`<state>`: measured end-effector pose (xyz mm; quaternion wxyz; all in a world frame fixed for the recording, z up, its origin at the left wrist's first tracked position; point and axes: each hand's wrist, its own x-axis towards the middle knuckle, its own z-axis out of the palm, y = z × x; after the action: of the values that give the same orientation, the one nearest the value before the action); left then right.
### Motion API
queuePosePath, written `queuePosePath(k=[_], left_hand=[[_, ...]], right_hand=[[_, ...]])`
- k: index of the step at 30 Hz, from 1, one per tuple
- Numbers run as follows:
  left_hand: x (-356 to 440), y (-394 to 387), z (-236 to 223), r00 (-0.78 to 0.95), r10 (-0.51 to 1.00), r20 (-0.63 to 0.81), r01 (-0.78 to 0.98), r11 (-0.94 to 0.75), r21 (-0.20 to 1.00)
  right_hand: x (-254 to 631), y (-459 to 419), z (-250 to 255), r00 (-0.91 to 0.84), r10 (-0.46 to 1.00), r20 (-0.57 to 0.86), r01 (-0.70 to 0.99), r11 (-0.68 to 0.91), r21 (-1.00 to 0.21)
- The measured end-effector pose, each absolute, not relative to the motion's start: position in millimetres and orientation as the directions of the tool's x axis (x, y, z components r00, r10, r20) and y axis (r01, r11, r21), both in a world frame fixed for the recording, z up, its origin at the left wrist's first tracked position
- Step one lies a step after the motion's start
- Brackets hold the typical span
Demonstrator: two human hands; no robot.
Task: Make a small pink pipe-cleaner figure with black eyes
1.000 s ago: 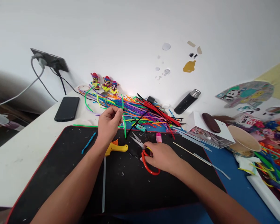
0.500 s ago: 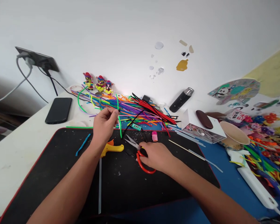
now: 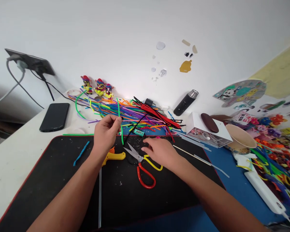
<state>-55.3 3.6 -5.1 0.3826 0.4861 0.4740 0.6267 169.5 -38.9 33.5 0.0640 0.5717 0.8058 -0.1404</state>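
My left hand (image 3: 105,131) pinches a short green pipe cleaner (image 3: 122,135) upright between thumb and forefinger, above the back edge of the black mat (image 3: 125,203). Something small and dark shows at the fingertips, too small to name. My right hand (image 3: 163,152) is empty, thumb and forefinger apart, just over the scissors (image 3: 140,159). These lie on the mat with blades parted, one handle loop red and the other yellow. Left of them is a yellow glue gun (image 3: 114,156), with a clear glue stick (image 3: 100,196) reaching toward me. A blue twisted piece (image 3: 81,153) lies farther left.
Many coloured pipe cleaners (image 3: 135,112) are heaped against the wall, near several small figures (image 3: 100,87). A phone (image 3: 54,117) lies left. A black flask (image 3: 186,103), white box (image 3: 209,130), bowl (image 3: 241,137) and white power strip (image 3: 264,192) stand or lie right.
My right hand has let go of the scissors and lifted slightly up and away; they now rest on the mat. My left hand keeps its pinch on the green pipe cleaner. The view has shifted.
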Motion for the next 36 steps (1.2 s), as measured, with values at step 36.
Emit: queuePosePath(k=[36], left_hand=[[-45.2,1.2,-18.3,-0.146,0.976,0.162,0.096,-0.149,0.984]], right_hand=[[308.2,13.1,-7.3,-0.009,0.989,-0.148,0.997,-0.002,-0.074]])
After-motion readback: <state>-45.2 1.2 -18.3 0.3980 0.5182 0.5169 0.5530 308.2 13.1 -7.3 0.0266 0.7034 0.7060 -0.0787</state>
